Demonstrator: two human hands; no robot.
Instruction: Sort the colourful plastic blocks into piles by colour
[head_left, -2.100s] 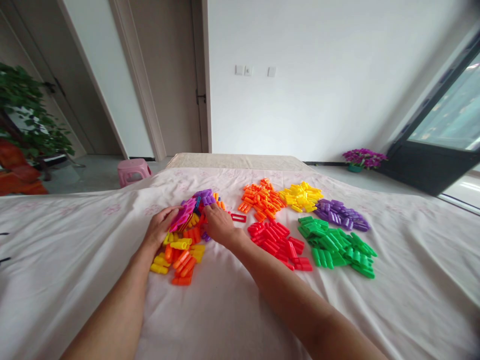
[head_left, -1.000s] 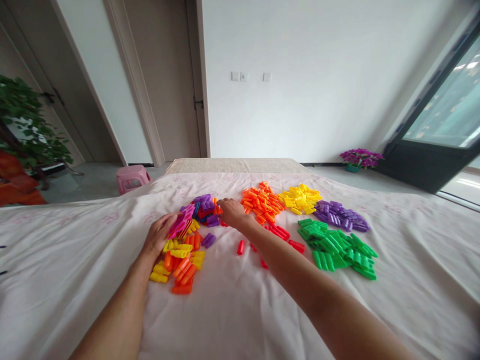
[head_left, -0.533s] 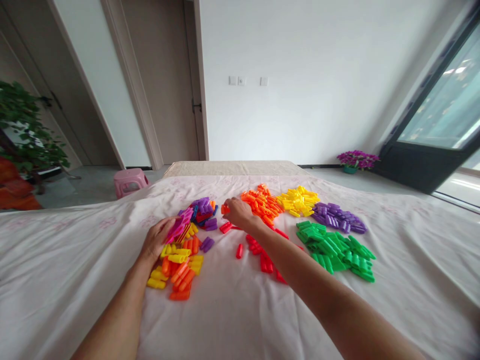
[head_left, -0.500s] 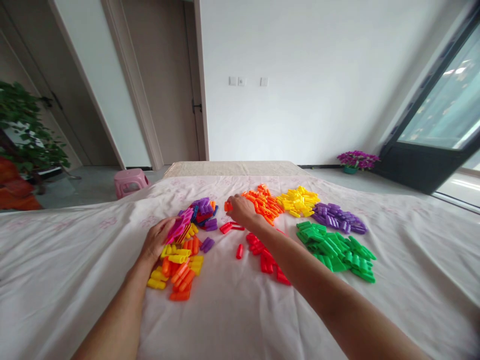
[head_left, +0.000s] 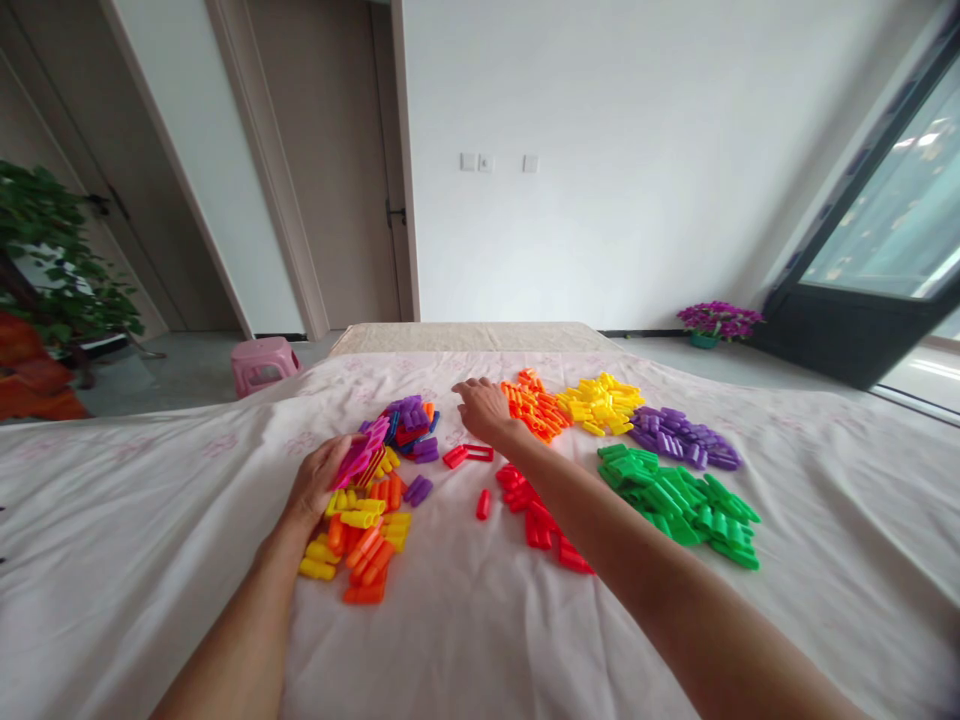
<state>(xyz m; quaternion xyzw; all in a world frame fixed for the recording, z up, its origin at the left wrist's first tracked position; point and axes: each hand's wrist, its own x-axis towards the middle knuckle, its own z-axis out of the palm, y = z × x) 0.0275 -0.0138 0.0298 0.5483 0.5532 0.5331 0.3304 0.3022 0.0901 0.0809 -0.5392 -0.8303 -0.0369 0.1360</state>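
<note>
My left hand [head_left: 321, 478] is closed on some pink plastic pieces [head_left: 363, 452], over the left edge of a mixed pile of yellow, orange, purple and blue pieces [head_left: 367, 540]. My right hand [head_left: 481, 405] is open, fingers spread, at the left edge of the orange pile [head_left: 538, 405]; no piece shows in it. Red pieces [head_left: 538, 515] lie partly under my right forearm, with a few loose red ones [head_left: 484, 503] to their left. Farther right are a yellow pile [head_left: 600, 403], a purple pile [head_left: 684, 438] and a green pile [head_left: 679, 500].
A pale floral cloth [head_left: 480, 640] with folds covers the table. Beyond its left side stands a pink stool [head_left: 265, 364]. A leafy plant [head_left: 52, 260] is at the far left, and purple flowers [head_left: 718, 320] stand near the glass door at the right.
The orange piece that was at my right fingertips no longer shows there, and my right fingers have spread. My left hand still holds the pink pieces. The view has shifted slightly.
</note>
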